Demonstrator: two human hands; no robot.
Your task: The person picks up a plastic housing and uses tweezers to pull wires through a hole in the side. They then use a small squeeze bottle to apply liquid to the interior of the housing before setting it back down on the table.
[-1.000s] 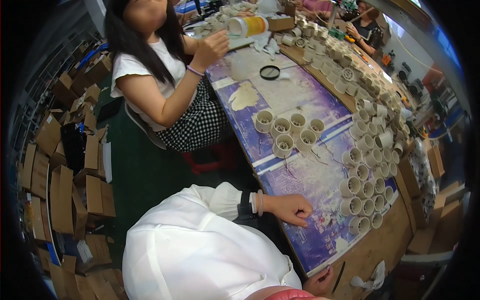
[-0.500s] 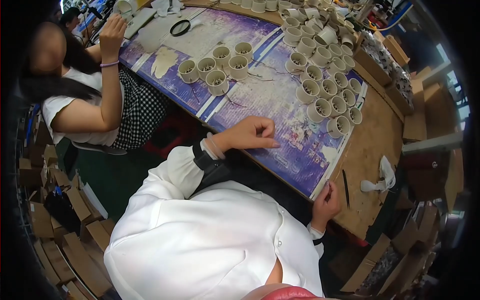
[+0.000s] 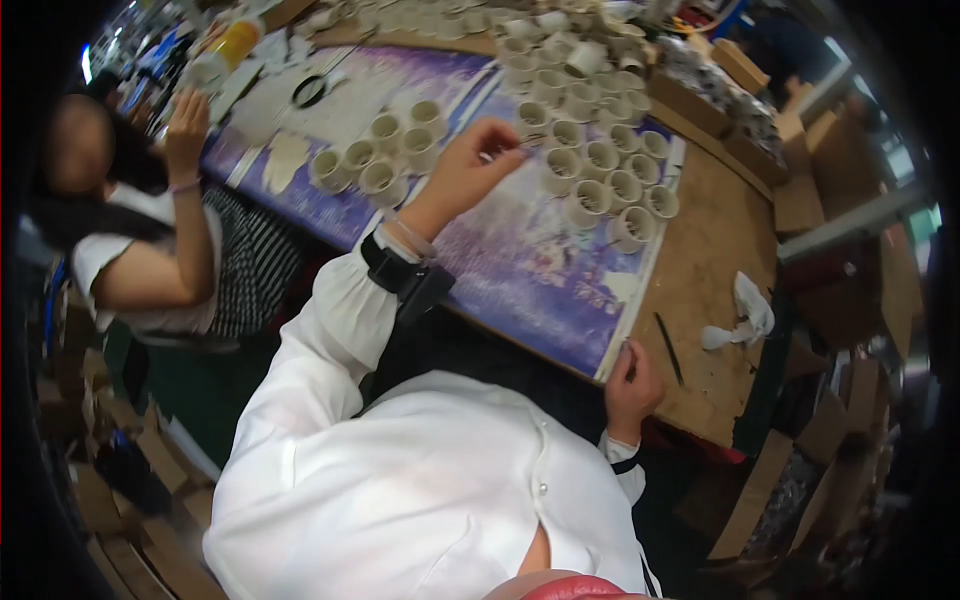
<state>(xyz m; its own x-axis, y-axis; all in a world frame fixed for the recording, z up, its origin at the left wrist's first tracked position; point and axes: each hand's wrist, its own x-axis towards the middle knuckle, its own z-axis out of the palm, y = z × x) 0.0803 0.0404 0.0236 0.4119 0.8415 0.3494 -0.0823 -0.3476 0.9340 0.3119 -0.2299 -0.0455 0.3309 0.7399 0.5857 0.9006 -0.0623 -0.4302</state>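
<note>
My left hand (image 3: pixel 488 158) is raised over the purple, worn board (image 3: pixel 520 260), between two groups of pale cylindrical cups; its curled fingers are blurred, so any contents are unclear. The smaller group (image 3: pixel 380 177) lies to its left, the larger (image 3: pixel 590 198) to its right, with small parts inside some cups. My right hand (image 3: pixel 633 377) has closed fingers at the board's front right edge; what they hold, if anything, is hidden. A dark thin strip (image 3: pixel 668 346) and a crumpled white item (image 3: pixel 750 310) lie beside it on brown board.
A co-worker (image 3: pixel 150 250) sits at the left, hand raised near a white-and-yellow container (image 3: pixel 240 45). A black ring (image 3: pixel 305 93) lies at the back. Cardboard boxes (image 3: pixel 815 180) line the right and lower sides. A metal rail (image 3: pixel 840 215) crosses at the right.
My left hand has moved forward and up across the board toward the cups. My right hand stays at the right edge. The view has swung round to the right since a second ago.
</note>
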